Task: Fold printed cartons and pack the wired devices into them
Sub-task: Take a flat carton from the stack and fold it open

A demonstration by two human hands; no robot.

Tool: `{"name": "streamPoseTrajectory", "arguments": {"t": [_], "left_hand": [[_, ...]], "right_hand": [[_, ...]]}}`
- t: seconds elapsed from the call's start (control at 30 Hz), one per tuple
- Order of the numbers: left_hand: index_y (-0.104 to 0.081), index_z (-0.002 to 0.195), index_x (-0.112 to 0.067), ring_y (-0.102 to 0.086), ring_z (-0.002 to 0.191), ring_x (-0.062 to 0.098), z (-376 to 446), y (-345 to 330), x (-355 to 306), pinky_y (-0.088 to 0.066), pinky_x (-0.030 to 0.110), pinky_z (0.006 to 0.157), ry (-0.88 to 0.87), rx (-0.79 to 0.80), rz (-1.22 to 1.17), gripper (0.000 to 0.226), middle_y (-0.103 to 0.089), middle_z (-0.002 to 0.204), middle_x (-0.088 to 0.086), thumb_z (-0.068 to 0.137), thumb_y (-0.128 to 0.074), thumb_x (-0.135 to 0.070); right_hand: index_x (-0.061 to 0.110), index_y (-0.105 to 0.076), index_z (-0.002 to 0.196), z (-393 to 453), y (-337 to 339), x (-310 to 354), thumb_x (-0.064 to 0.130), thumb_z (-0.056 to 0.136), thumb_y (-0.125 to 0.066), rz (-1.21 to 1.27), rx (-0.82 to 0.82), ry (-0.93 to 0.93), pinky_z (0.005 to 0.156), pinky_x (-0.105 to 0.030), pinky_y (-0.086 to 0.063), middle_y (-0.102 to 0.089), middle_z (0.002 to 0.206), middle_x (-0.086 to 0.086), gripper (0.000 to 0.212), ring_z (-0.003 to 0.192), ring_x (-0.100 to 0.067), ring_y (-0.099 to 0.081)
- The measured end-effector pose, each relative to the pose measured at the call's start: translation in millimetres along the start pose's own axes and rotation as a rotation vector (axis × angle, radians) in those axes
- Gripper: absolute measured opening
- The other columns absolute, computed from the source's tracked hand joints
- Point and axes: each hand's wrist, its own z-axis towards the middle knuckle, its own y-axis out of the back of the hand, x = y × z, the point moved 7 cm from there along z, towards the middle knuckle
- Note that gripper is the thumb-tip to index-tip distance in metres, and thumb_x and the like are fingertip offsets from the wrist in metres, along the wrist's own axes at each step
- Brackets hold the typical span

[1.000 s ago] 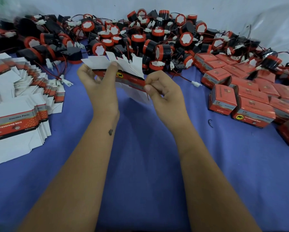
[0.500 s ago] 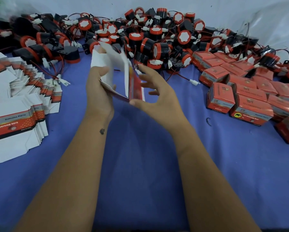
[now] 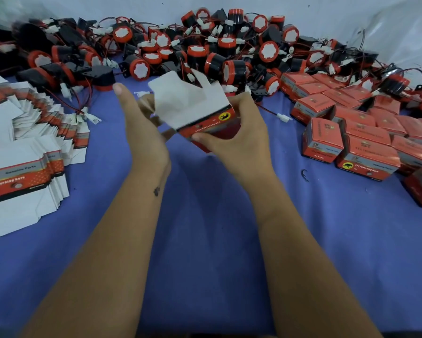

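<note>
Pinching the light, easily creased carton by its printed walls with our right hand (flaps standing loose), we steady it with our left hand, fingers around its far side.

The blue cloth between and beside the two forearms is open for passing. A pile of wired devices blocks the far side, flat cartons stand on the left, folded boxes on the right.

Even, diffuse light with soft shadows; wide-angle bending at the edges; slight motion blur; glare on glossy boxes.
</note>
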Motion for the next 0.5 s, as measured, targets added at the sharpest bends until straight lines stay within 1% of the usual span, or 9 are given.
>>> {"name": "streamPoseTrajectory", "arguments": {"t": [0.07,0.13,0.2,0.23,0.27,0.33,0.37,0.43,0.5], "left_hand": [[-0.072,0.07,-0.029,-0.071,0.089,0.009,-0.8,-6.3,3.2,-0.056,0.039,0.084,0.023,0.064,-0.033,0.07,-0.074,0.086,-0.007,0.103,-0.018,-0.059],[-0.07,0.096,-0.027,-0.067,0.106,0.008,-4.9,-20.7,2.5,-0.05,0.043,0.095,0.011,0.202,-0.001,0.056,-0.073,0.105,-0.006,0.099,-0.025,-0.06],[-0.062,0.11,-0.027,-0.063,0.114,0.011,-9.6,-29.7,-0.8,-0.049,0.046,0.098,-0.049,0.267,0.049,0.036,-0.069,0.116,-0.005,0.092,-0.042,-0.051],[-0.059,0.106,-0.027,-0.064,0.109,0.011,-10.9,-31.6,-3.2,-0.051,0.043,0.096,-0.102,0.276,0.058,0.024,-0.069,0.111,-0.006,0.091,-0.047,-0.042],[-0.058,0.099,-0.029,-0.063,0.097,0.007,-12.4,-32.5,-7.0,-0.051,0.035,0.09,-0.168,0.284,0.068,0.013,-0.068,0.1,-0.012,0.091,-0.049,-0.033],[-0.056,0.086,-0.036,-0.053,0.078,-0.004,-17.9,-30.4,-16.3,-0.042,0.016,0.078,-0.287,0.258,0.116,0.02,-0.059,0.079,-0.025,0.094,-0.045,-0.022],[-0.056,0.086,-0.036,-0.052,0.077,-0.008,-19.3,-27.2,-19.7,-0.039,0.01,0.076,-0.32,0.226,0.134,0.023,-0.058,0.078,-0.028,0.096,-0.041,-0.021],[-0.057,0.093,-0.033,-0.054,0.09,-0.014,-19.5,-18.4,-25.3,-0.039,0.007,0.083,-0.395,0.144,0.167,0.024,-0.061,0.091,-0.025,0.099,-0.036,-0.022],[-0.058,0.093,-0.031,-0.054,0.093,-0.011,-20.3,-16.7,-27.3,-0.039,0.011,0.085,-0.424,0.14,0.212,0.026,-0.059,0.096,-0.018,0.1,-0.034,-0.024]], "right_hand": [[0.04,-0.043,0.094,1.2,2.5,-2.3,0.029,0.068,-0.086,0.019,-0.043,-0.005,0.072,-0.011,-0.049,-0.063,0.094,0.022,0.051,0.087,0.007,-0.061],[0.041,-0.04,0.094,1.0,4.0,-4.8,0.03,0.071,-0.084,0.033,-0.071,-0.007,0.071,-0.014,-0.052,-0.062,0.091,0.032,0.051,0.086,0.01,-0.061],[0.039,-0.042,0.106,1.0,4.1,-5.5,0.029,0.073,-0.083,0.058,-0.085,0.001,0.075,-0.023,-0.056,-0.064,0.1,0.027,0.054,0.091,0.006,-0.064],[0.036,-0.044,0.118,0.7,3.7,-3.8,0.027,0.074,-0.083,0.072,-0.085,0.019,0.078,-0.025,-0.056,-0.063,0.108,0.024,0.06,0.095,0.005,-0.063],[0.033,-0.043,0.129,0.2,3.5,-1.1,0.024,0.075,-0.083,0.084,-0.08,0.047,0.082,-0.02,-0.054,-0.06,0.116,0.024,0.068,0.098,0.009,-0.061],[0.029,-0.039,0.144,-0.7,2.5,1.6,0.02,0.078,-0.081,0.109,-0.041,0.085,0.091,-0.009,-0.045,-0.05,0.134,0.024,0.079,0.107,0.019,-0.052],[0.028,-0.038,0.147,-1.0,1.1,1.5,0.023,0.08,-0.078,0.129,-0.004,0.078,0.098,-0.011,-0.042,-0.046,0.141,0.022,0.078,0.115,0.019,-0.047],[0.032,-0.036,0.149,-2.7,-2.7,-0.1,0.037,0.086,-0.072,0.169,0.071,0.047,0.11,-0.023,-0.037,-0.038,0.148,0.026,0.073,0.133,0.011,-0.036],[0.032,-0.039,0.147,-3.6,-4.5,-2.0,0.047,0.087,-0.066,0.187,0.094,0.016,0.113,-0.027,-0.035,-0.041,0.144,0.027,0.067,0.137,0.004,-0.035]]}}
